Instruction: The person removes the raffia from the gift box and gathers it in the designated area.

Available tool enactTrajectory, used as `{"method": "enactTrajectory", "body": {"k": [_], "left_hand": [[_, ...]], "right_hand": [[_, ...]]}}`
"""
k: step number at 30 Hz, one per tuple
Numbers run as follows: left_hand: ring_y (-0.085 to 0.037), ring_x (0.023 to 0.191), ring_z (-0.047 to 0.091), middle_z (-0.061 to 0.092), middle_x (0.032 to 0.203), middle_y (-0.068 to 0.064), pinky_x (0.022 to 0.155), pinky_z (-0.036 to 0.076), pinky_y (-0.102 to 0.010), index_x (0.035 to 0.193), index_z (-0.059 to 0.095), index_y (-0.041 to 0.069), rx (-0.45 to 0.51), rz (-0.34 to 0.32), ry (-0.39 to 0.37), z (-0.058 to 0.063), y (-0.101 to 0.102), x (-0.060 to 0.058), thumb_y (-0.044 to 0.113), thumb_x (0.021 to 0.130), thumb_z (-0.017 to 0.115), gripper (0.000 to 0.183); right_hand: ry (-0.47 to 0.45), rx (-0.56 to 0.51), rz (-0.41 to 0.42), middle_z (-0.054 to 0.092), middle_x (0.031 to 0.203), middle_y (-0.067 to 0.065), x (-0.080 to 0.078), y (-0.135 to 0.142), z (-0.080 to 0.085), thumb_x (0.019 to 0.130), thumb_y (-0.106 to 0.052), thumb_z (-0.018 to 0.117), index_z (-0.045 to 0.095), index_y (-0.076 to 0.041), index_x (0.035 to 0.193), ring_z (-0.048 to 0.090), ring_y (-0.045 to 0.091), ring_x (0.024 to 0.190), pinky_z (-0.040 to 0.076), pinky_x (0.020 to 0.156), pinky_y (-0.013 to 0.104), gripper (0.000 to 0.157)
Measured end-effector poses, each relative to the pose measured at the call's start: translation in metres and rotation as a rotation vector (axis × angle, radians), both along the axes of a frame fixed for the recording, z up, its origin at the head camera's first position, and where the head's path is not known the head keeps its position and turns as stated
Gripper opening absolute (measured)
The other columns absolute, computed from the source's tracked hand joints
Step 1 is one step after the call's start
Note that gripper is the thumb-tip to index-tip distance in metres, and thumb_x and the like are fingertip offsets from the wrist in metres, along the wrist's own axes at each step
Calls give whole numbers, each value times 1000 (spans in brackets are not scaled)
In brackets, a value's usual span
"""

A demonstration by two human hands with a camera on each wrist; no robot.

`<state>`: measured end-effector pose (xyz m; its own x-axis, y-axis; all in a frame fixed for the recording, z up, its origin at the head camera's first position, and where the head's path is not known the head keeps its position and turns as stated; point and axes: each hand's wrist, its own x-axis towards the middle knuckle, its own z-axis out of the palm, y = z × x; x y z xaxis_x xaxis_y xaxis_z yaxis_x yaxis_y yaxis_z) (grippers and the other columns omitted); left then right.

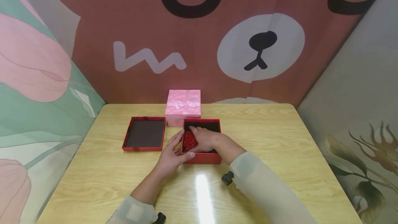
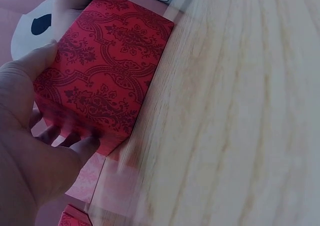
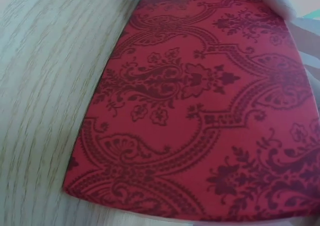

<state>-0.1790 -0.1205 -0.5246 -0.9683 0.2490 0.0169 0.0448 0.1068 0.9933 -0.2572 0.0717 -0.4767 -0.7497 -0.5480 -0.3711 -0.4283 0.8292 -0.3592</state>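
A red box (image 1: 202,158) with a dark damask pattern and a black inside stands open on the table. At its near left corner my left hand (image 1: 169,156) grips it, thumb on the front rim and fingers along the left side. In the left wrist view these fingers wrap the box wall (image 2: 107,61). My right hand (image 1: 205,139) reaches inside, thumb and forefinger spread beside a clump of red shredded paper (image 1: 189,142) at the left; its other fingers are partly hidden. The patterned front wall (image 3: 195,111) fills the right wrist view.
Left of the box lies a red-rimmed lid (image 1: 146,133), its dark inside facing up. Just behind the red box is a pink gift box (image 1: 183,101) with a bow. The wooden table (image 1: 264,130) ends against a wall painted with a bear face.
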Motion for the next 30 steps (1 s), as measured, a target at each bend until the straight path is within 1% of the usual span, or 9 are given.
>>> {"method": "enactTrajectory", "body": {"k": [3, 6, 10, 16, 19, 22, 24, 27, 30], "left_hand": [[-22, 151, 33, 28, 165, 7, 116, 40, -45, 163, 35, 28, 3, -2, 0, 0, 0, 0, 24, 85, 89, 95], [-22, 150, 34, 29, 164, 8, 115, 41, -44, 163, 35, 29, 5, 2, -7, 0, 0, 0, 23, 85, 89, 95], [-23, 151, 32, 28, 165, 5, 115, 41, -45, 163, 36, 30, 12, 11, -12, -1, 0, 0, 20, 85, 89, 94], [-25, 153, 27, 27, 167, 1, 116, 39, -47, 163, 36, 28, 7, 14, -4, 2, 0, 1, 17, 85, 88, 94], [-26, 153, 27, 27, 167, 0, 116, 39, -48, 163, 36, 28, 1, 16, -3, 2, 1, 1, 18, 85, 89, 95], [-28, 153, 28, 26, 167, 0, 115, 40, -48, 163, 35, 29, -17, 16, -2, 1, 0, 1, 19, 85, 89, 96], [-30, 152, 30, 25, 168, 0, 114, 41, -49, 163, 34, 29, -28, 17, -5, 1, 0, 1, 21, 85, 89, 96], [-33, 152, 31, 23, 169, 0, 113, 43, -49, 164, 34, 28, -30, 14, -5, 1, 0, 1, 22, 85, 89, 96], [-32, 151, 33, 24, 168, 3, 113, 43, -47, 164, 34, 30, -26, 13, -20, 1, -1, 2, 24, 85, 89, 96]], "right_hand": [[1, -51, 27, 39, 161, 17, -2, 2, -1, 87, -63, 75, 21, -8, 166, 41, 34, 146, 39, 119, 48, 110], [2, -101, 63, 45, 157, 16, -3, 3, -1, 89, -58, 76, 27, -9, 164, 47, 30, 142, 41, 117, 44, 103], [-24, -144, 116, 52, 152, 11, -5, 3, -2, 91, -52, 76, 34, -13, 162, 51, 24, 138, 43, 116, 40, 91], [-78, -147, 164, 50, 156, 7, -5, 3, 0, 95, -47, 72, 39, -12, 160, 48, 21, 141, 37, 120, 39, 80], [-109, -152, 176, 56, 149, 4, -4, 4, 1, 96, -44, 71, 47, -13, 156, 53, 17, 134, 40, 118, 37, 71], [-133, -156, 190, 64, 134, -1, -4, 5, 0, 97, -43, 70, 56, -15, 147, 59, 13, 122, 44, 113, 36, 58], [-135, -156, 207, 66, 125, -3, -5, 5, 0, 98, -42, 69, 61, -17, 141, 60, 11, 116, 46, 110, 35, 51], [-141, -162, 234, 67, 122, -6, -6, 5, -1, 99, -41, 68, 63, -19, 137, 60, 10, 115, 46, 110, 36, 44], [-161, -161, 244, 66, 125, -8, -6, 5, -1, 99, -39, 67, 63, -21, 140, 59, 10, 118, 45, 112, 37, 45]]}}
